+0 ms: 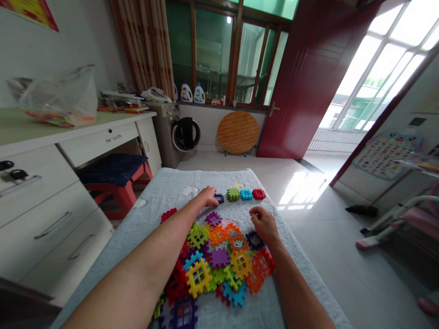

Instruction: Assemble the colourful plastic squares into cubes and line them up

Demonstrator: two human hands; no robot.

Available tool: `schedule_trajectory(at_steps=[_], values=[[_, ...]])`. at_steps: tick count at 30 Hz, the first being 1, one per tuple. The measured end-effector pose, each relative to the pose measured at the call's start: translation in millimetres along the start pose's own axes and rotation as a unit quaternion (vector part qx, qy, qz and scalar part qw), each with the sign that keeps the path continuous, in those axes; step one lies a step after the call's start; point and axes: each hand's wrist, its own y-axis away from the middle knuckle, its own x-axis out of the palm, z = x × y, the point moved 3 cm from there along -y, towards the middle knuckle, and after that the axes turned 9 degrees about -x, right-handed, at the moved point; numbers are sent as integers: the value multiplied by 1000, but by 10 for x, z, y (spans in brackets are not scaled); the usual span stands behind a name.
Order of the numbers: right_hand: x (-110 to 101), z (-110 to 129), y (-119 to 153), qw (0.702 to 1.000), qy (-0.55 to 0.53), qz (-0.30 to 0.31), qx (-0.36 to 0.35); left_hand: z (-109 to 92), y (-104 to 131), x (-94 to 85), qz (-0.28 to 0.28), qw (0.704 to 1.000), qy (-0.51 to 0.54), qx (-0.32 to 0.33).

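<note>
At the left end of a short row on the cloth, my left hand (208, 196) has its fingers closed on a dark purple interlocking block (219, 198). To the right in that row stand a green block (233, 194), a light blue block (246, 195) and a red block (259, 194). My right hand (263, 222) hovers nearer to me, its fingers curled in with nothing visible in them. Below it lies a dark blue window piece (254, 240). Between my arms spreads a heap of notched plastic pieces, among them a yellow window piece (199, 277) and a purple square (220, 257).
A pale blue cloth (137, 237) covers the table. On the left are a white desk (51, 201) and a red stool (120, 192). Beyond the table stand a washing machine (164, 132) and a round wooden tabletop (238, 132), with a red door (308, 68) to the right.
</note>
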Motion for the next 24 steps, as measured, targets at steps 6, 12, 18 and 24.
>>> schedule_trajectory(at_steps=[6,12,18,24], values=[[-21,-61,-11,999,-43,-14,17,94,167,-165,-35,999,21,4],[-46,-125,-36,992,-110,-45,39,520,751,-463,-65,998,16,16],[-39,-46,-27,996,-77,50,9,1038,1498,-465,-129,992,3,-4],[-249,17,98,960,-12,277,-22,1240,1818,-247,-105,984,116,-84]])
